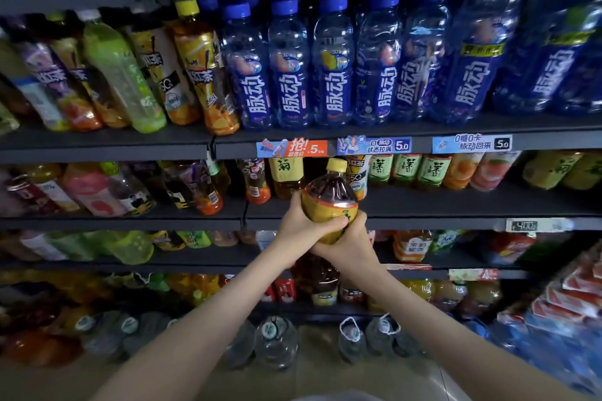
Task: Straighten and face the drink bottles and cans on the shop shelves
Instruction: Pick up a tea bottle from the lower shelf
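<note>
Left hand point(301, 221) and right hand point(350, 239) curl their fingers round the tea bottle point(329, 200) below the orange tag point(291, 147); best turn its label outward.

The left hand point(298, 221) and the right hand point(351, 239) together grip a yellow-capped tea bottle point(329, 194) before the front edge of the middle shelf point(439, 221); blue-capped bottles point(332, 75) stand in a row above.

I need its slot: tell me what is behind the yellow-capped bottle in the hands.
Behind the yellow-capped bottle, a white-label bottle and a yellow-label bottle stand on the shelf. Directly behind it is hidden.
</note>
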`<state>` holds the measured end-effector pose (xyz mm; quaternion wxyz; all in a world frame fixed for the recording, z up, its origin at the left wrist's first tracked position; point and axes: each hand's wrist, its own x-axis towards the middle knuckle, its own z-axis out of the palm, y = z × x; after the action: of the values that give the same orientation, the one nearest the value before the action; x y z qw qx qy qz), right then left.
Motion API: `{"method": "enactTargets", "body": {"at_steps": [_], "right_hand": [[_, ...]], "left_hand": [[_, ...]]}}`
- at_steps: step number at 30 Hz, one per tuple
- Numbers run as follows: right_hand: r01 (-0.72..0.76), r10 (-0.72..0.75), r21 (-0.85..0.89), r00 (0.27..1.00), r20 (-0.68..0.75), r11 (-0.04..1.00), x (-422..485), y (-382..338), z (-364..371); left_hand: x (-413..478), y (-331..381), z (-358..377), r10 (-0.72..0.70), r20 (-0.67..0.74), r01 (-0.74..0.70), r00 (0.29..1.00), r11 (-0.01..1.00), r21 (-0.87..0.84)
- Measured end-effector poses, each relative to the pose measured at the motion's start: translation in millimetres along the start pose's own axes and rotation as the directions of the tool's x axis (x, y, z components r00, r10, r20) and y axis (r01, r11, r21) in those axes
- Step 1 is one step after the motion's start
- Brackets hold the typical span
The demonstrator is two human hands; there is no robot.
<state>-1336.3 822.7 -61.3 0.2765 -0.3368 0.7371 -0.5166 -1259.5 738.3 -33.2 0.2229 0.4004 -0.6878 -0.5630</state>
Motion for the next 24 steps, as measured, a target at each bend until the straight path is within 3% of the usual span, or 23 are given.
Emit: {"method": "enactTargets", "body": {"at_steps": [5,10,13,15,20,24], "right_hand": [[0.058,-0.051,0.066,0.993,-0.111,0.996,12,26,1],[0.176,-0.146,0.14,0.969,-0.2,0.974,32,59,-12],[0.248,-0.204,0.142,0.941,-0.269,0.958,43,78,-30],[0.285,-0.23,0.136,0.918,-0.322,0.949,53,88,-43],[0.366,-0.264,0.131,0.837,-0.48,0.921,82,104,-68],[0.414,-0.296,0.111,0.79,-0.537,0.904,100,109,-73]], "left_hand": [[13,-6,13,0.086,0.05,-0.089,0.995,0.993,0.079],[36,-28,27,0.175,0.211,-0.178,0.962,0.984,-0.003],[46,-41,43,0.286,0.234,-0.288,0.929,0.957,-0.028],[54,-52,56,0.339,0.169,-0.341,0.926,0.94,-0.018],[96,-68,71,0.356,-0.199,-0.331,0.913,0.932,0.149],[146,-62,79,0.374,-0.274,-0.318,0.886,0.92,0.23]]}}
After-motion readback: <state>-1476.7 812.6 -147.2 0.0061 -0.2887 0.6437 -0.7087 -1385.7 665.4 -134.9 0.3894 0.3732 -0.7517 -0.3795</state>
